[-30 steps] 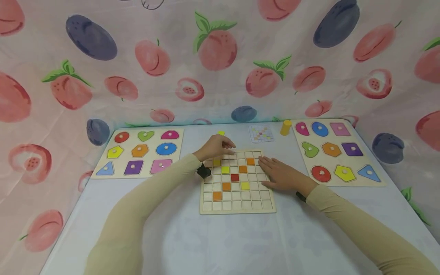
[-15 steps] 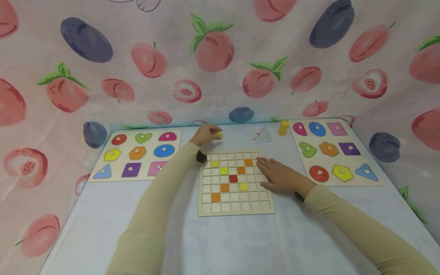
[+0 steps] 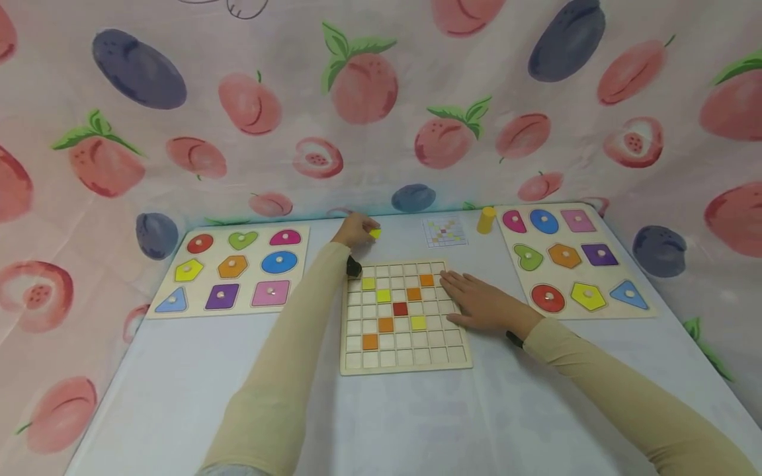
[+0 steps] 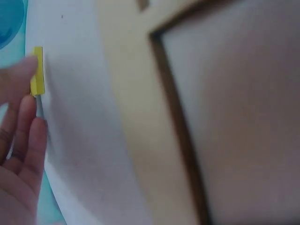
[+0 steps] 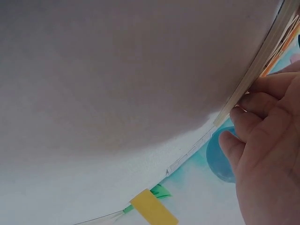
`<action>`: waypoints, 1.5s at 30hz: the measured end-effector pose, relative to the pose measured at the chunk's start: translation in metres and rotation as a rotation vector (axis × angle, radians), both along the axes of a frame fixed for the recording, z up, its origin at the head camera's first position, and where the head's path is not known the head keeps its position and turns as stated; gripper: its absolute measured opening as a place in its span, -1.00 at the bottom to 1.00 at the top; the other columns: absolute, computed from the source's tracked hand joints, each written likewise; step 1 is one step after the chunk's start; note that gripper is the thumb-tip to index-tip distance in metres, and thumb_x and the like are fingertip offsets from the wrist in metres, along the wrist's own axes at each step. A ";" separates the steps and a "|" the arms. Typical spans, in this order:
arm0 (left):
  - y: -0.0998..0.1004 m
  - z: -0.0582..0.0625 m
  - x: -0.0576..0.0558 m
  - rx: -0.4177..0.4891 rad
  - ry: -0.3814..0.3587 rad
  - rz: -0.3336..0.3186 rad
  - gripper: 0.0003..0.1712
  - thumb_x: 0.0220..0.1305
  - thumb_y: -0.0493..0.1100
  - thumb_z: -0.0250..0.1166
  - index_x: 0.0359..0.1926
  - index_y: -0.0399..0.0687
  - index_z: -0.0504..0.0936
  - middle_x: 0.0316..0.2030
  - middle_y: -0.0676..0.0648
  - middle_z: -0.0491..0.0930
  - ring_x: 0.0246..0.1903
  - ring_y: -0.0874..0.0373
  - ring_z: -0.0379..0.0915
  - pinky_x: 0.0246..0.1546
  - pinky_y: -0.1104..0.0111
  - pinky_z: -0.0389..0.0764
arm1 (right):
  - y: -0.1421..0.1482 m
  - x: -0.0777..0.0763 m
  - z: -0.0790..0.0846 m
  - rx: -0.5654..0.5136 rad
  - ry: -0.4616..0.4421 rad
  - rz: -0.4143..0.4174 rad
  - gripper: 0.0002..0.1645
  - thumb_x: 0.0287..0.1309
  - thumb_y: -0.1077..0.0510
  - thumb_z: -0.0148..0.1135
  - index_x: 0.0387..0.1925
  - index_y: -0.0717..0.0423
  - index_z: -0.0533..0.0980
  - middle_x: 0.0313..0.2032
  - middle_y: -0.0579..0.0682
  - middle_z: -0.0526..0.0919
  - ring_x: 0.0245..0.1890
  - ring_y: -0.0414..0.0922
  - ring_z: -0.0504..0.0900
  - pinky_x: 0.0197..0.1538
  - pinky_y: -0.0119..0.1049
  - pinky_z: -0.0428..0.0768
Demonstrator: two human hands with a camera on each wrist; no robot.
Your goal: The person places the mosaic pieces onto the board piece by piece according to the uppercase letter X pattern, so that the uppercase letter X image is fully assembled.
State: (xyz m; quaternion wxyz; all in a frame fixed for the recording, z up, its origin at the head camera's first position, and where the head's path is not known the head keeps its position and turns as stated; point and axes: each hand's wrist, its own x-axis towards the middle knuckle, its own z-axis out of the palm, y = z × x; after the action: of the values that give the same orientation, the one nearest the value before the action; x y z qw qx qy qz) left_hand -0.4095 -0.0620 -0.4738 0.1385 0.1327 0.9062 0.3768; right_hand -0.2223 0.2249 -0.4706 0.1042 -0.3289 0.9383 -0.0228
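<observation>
Up beyond the board's back left corner, my left hand (image 3: 355, 230) pinches a small yellow square tile (image 3: 376, 233). In the left wrist view the thumb lies over that tile, seen edge-on, with the fingers below it. The wooden grid board (image 3: 405, 371) lies in the middle of the table. It holds a red tile (image 3: 400, 309) at its centre, several orange tiles (image 3: 413, 294) along one diagonal and yellow tiles (image 3: 383, 295) on the other. With fingers stretched out, my right hand (image 3: 485, 303) rests at the board's right edge, fingertips on its rim.
Behind the board lies a printed pattern card (image 3: 445, 233). A yellow cylinder (image 3: 486, 220) stands right of it. Shape puzzle boards with knobbed pieces flank the table, a left puzzle (image 3: 199, 287) and a right puzzle (image 3: 524, 281). A fruit-print cloth (image 3: 268, 165) hangs behind.
My left hand has moved from over the board's back edge to the table behind it and taken hold of the yellow tile there. The right hand stays at the board's edge.
</observation>
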 end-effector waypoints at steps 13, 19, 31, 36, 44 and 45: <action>-0.013 0.008 0.010 -0.080 0.005 0.044 -0.64 0.16 -0.38 0.25 0.02 -0.17 0.62 0.04 -0.17 0.58 0.09 -0.02 0.45 0.15 0.20 0.47 | -0.001 -0.002 0.000 0.009 0.004 0.007 -0.08 0.27 -0.22 0.00 0.41 0.28 0.02 0.45 0.18 0.02 0.45 0.09 0.01 0.43 0.02 0.09; -0.022 0.009 0.008 -0.084 -0.046 0.025 -0.64 0.18 -0.37 0.23 0.03 -0.14 0.63 0.07 -0.16 0.57 0.10 0.00 0.44 0.18 0.20 0.45 | -0.001 0.000 0.004 0.013 -0.005 0.001 -0.08 0.26 -0.21 0.02 0.41 0.29 0.02 0.45 0.18 0.02 0.46 0.10 0.00 0.43 0.02 0.09; -0.028 0.003 0.009 -0.056 -0.031 0.027 -0.66 0.13 -0.33 0.33 -0.03 -0.15 0.66 -0.01 -0.16 0.61 0.00 0.03 0.47 0.12 0.23 0.48 | 0.000 -0.001 0.000 0.003 -0.009 -0.002 -0.08 0.26 -0.21 0.01 0.41 0.28 0.01 0.45 0.17 0.02 0.46 0.09 0.00 0.43 0.02 0.08; -0.031 0.002 0.010 -0.074 -0.022 0.003 -0.65 0.12 -0.31 0.33 -0.01 -0.14 0.65 -0.04 -0.16 0.60 -0.06 0.05 0.43 0.10 0.23 0.47 | -0.001 -0.001 0.000 0.002 -0.008 0.000 -0.07 0.26 -0.21 0.01 0.41 0.28 0.01 0.45 0.17 0.01 0.46 0.09 0.00 0.43 0.02 0.08; -0.036 0.000 0.012 -0.078 -0.025 0.008 -0.64 0.14 -0.28 0.33 0.00 -0.09 0.65 -0.03 -0.14 0.60 -0.02 0.04 0.44 0.12 0.23 0.46 | -0.003 0.000 0.001 0.011 -0.013 -0.003 -0.07 0.27 -0.21 0.00 0.42 0.28 -0.01 0.45 0.17 0.00 0.46 0.10 -0.02 0.43 0.02 0.06; -0.036 -0.001 0.013 -0.079 -0.020 0.007 -0.65 0.14 -0.28 0.33 0.00 -0.10 0.65 -0.03 -0.14 0.60 -0.03 0.04 0.44 0.11 0.23 0.46 | -0.003 0.000 0.001 0.012 -0.014 -0.004 -0.07 0.27 -0.21 0.00 0.42 0.28 -0.01 0.45 0.17 0.00 0.46 0.09 -0.02 0.44 0.02 0.06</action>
State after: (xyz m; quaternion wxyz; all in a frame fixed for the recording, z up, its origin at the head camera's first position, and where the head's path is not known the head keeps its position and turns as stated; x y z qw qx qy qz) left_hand -0.3967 -0.0982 -0.4743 0.1515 0.1202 0.9194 0.3425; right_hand -0.2221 0.2219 -0.4698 0.1126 -0.3263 0.9383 -0.0198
